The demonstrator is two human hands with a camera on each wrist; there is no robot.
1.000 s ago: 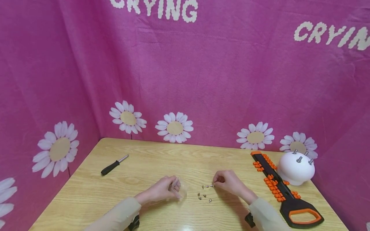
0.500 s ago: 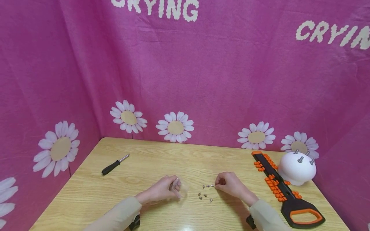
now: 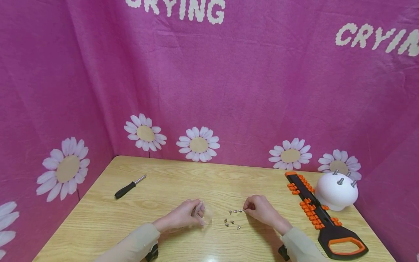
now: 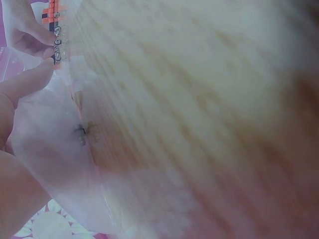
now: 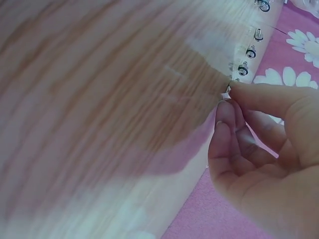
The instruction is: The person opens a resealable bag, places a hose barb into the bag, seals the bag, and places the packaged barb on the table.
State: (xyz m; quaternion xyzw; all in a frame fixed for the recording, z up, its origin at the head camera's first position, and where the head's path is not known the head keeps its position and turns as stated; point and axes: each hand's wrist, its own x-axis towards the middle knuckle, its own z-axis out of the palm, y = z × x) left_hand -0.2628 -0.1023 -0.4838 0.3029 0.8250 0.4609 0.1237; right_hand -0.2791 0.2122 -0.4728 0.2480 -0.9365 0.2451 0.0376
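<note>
Left of 7 loose screws [image 3: 235, 211] on the table [image 3: 183, 174], the left hand [image 3: 181, 215] curls round a clear bag [image 3: 207, 215], while the right hand [image 3: 263, 210], fingers bent, pinches another small screw [image 5: 228, 90].

A light wood-grained table [image 3: 183, 178] carries a black-handled screwdriver [image 3: 125, 190] on its left side. Small metal pieces [image 3: 232, 222], probably screws though too small to be sure, lie scattered near the middle. On the right lies a black-and-orange bar [image 3: 324, 217] with a looped handle [image 3: 324, 235]; just beside it sits a white rounded object [image 3: 335, 194] topped by four metal pegs [image 3: 340, 181].
</note>
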